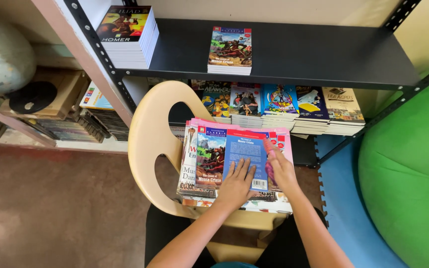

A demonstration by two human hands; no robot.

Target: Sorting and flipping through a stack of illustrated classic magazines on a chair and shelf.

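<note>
Blue-covered book [245, 156] lies on top of the book stack [209, 164] on the beige chair [150, 144] in front of us, near the dark shelf [294, 54]. We judge the wiping of its cover to be in hand. Our left hand [236, 183] rests flat on it, fingers spread open. Our right hand [280, 166] is closed around a pink cloth [270, 155] at the book's right edge; further strokes call for steady downward pressure.

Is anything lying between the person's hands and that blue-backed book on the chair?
Nothing visible. The left hand lies flat on the blue-backed book, which tops the pile of books on the beige chair. The right hand, holding a pink cloth, rests at the book's right edge.
</note>
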